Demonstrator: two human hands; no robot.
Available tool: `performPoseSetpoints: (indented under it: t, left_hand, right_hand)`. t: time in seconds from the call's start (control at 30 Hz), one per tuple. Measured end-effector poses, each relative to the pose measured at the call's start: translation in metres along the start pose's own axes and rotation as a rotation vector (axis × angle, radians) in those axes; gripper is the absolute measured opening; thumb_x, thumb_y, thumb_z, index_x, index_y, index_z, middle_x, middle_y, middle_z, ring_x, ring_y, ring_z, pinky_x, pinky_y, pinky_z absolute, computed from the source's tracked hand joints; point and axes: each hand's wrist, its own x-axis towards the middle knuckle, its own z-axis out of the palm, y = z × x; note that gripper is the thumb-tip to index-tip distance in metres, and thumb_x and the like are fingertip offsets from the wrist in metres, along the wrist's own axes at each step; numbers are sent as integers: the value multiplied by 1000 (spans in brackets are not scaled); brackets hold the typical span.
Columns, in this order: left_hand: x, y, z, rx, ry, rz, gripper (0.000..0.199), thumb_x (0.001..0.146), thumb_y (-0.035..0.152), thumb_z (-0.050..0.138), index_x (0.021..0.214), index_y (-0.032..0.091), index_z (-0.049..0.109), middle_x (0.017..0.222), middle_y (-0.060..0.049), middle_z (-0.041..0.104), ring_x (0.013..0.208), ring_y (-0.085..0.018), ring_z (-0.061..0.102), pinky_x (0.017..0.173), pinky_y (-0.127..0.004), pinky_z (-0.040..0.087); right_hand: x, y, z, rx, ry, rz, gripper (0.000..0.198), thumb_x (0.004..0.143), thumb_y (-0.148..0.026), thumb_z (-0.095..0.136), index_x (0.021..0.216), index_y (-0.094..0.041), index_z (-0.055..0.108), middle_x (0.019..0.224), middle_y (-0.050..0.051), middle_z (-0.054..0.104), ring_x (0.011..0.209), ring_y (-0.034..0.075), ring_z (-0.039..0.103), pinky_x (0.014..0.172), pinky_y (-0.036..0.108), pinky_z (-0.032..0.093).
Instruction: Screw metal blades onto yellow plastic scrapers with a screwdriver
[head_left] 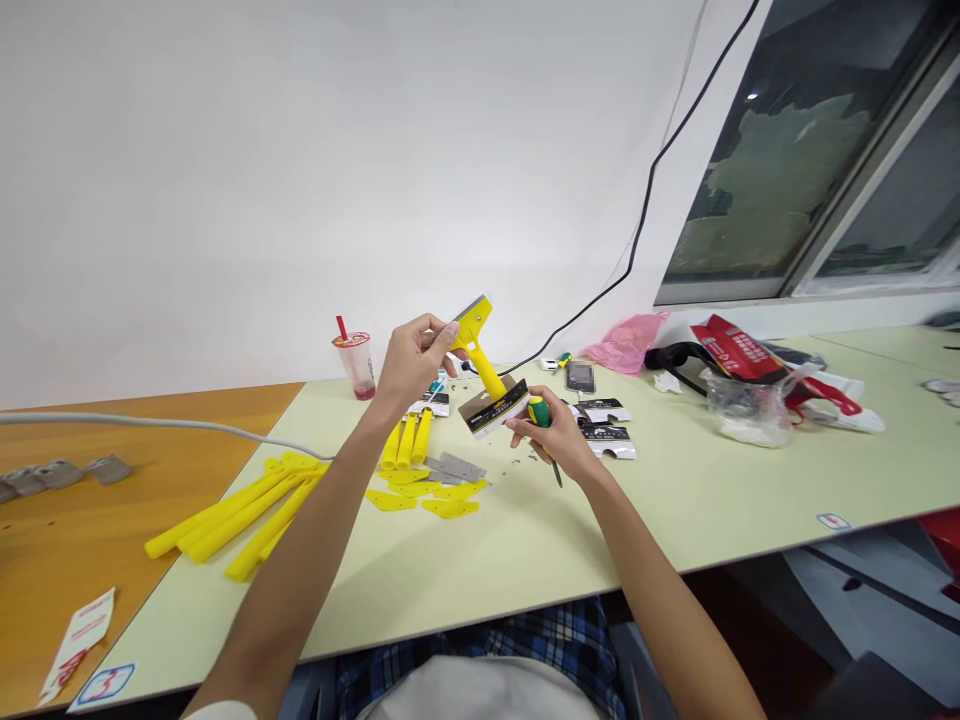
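Nearest, the person's checked blue clothing (562,645) met the near edge of the pale worktop (720,480), which slanted up to the right. Beyond that edge, a wide strip of surface between the left forearm (311,550) and the right forearm (652,560) left room for moving, as far as the yellow plates (450,508) and the grey blades (461,466) behind them. The left side was tighter: long yellow handles (244,517) lay fanned out there, partly hidden by the left forearm. Right of the right forearm, another broad stretch gave more room.

Both grips were raised above the middle of the worktop. The left grip (420,358) was clamped on the yellow scraper (487,370), pinching its head at the upper left; the handle slanted down toward the right grip (553,440). A printed packet (499,412) overlapped the handle's lower end; whether it wrapped around could not be told. The right grip was closed around a green-and-yellow screwdriver (538,410), shaft down, its thumb at the packet's lower corner. So the scraper hung between both grips.

Farther back lay short yellow tubes (407,441), dark packages (609,441) and a phone (580,377); a cup (358,363) and a pink bag (626,342) sat near the far edge, before the white wall (300,200)
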Motion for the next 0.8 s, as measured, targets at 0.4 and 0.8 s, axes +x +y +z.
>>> performPoseSetpoints:
  t: [0.4, 0.8]
  left_hand:
    - [-1, 2, -1, 8, -35, 3, 53, 93, 71, 78, 86, 21, 62, 85, -10, 82, 53, -14, 67, 47, -25, 43]
    - [-1, 4, -1, -23, -32, 2, 52, 92, 70, 80, 86, 21, 63, 83, -10, 82, 54, -15, 68, 47, -26, 44]
  right_hand:
    - [0, -4, -1, -34, -33, 35, 50, 84, -59, 92, 100, -20, 64, 68, 1, 74, 36, 6, 45, 34, 20, 22]
    - [-3, -6, -2, -116, -109, 63, 54, 83, -50, 92, 124, -24, 69, 72, -1, 77, 40, 7, 40, 37, 22, 25]
